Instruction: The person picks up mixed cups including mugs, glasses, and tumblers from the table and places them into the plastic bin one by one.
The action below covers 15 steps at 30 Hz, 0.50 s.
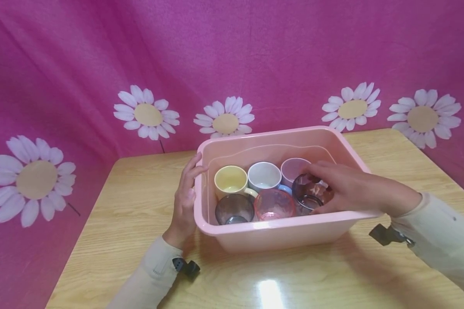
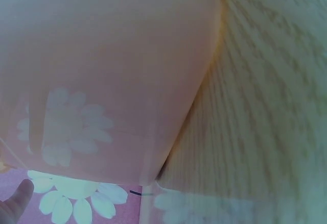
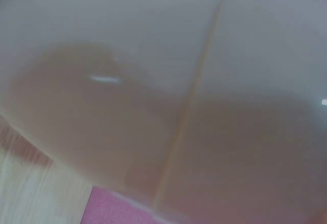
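Note:
A pink plastic tub (image 1: 278,231) holds cups in two rows. My right hand (image 1: 348,186) reaches over its right side and grips a dark purple tinted glass cup (image 1: 303,189), tilted in the front right corner. My left hand (image 1: 183,201) holds the tub's left rim, fingertips hooked over the edge. In the back row stand a yellow mug (image 1: 230,178), a white mug (image 1: 264,174) with a blue handle, and a lilac mug (image 1: 291,167). In front sit a grey glass cup (image 1: 234,208) and a pink glass cup (image 1: 274,204). The wrist views mostly show tub wall (image 2: 102,55).
The tub stands on a wood-grain table (image 1: 139,201). Behind and to the left hangs a magenta cloth (image 1: 216,51) with large white daisies. A black camera mount (image 1: 187,268) sits on the left sleeve, another mount (image 1: 390,235) on the right.

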Motion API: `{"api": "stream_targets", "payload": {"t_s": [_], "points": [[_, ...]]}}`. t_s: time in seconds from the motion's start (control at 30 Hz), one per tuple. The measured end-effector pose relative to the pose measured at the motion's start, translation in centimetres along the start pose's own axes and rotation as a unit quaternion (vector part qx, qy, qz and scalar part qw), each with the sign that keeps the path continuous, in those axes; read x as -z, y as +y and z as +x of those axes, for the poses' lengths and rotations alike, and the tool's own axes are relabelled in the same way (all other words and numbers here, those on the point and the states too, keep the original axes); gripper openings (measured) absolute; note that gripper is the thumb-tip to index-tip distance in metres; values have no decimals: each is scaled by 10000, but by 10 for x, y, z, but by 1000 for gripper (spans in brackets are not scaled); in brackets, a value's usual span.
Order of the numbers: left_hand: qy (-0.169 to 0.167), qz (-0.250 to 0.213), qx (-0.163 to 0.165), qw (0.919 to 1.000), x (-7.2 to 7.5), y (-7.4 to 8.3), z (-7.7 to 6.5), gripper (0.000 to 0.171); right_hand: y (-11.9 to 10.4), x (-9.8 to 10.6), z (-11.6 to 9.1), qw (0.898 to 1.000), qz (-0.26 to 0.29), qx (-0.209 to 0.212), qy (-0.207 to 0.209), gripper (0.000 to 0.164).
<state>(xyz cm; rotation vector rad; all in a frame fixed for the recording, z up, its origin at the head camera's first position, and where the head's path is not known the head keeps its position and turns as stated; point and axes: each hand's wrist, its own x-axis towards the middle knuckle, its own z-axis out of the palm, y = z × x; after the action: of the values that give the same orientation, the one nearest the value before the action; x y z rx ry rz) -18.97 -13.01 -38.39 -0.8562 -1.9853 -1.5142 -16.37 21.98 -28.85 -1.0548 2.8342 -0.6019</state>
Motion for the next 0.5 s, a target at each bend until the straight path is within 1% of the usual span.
{"api": "stream_targets", "payload": {"t_s": [0.1,0.2,0.27,0.33,0.4,0.5], "points": [[12,6,-44,10000,0,-1,0,53,0,-1,1,9999,137,-31,-83,64],[26,-10,-51,10000,1,-2,0,53,2,-2,4,9984,499,-8,-262,64],[36,-57,-72,10000,1,-2,0,52,4,-4,6,9973,647,109,-339,64],[39,-93,-86,9999,1,-3,0,52,7,-5,8,9973,591,258,-355,66],[31,-129,-92,9999,1,-4,0,53,8,-7,8,9983,377,321,-311,66],[12,-115,-72,9999,1,-5,0,56,8,-7,7,9993,61,263,-265,68]]}}
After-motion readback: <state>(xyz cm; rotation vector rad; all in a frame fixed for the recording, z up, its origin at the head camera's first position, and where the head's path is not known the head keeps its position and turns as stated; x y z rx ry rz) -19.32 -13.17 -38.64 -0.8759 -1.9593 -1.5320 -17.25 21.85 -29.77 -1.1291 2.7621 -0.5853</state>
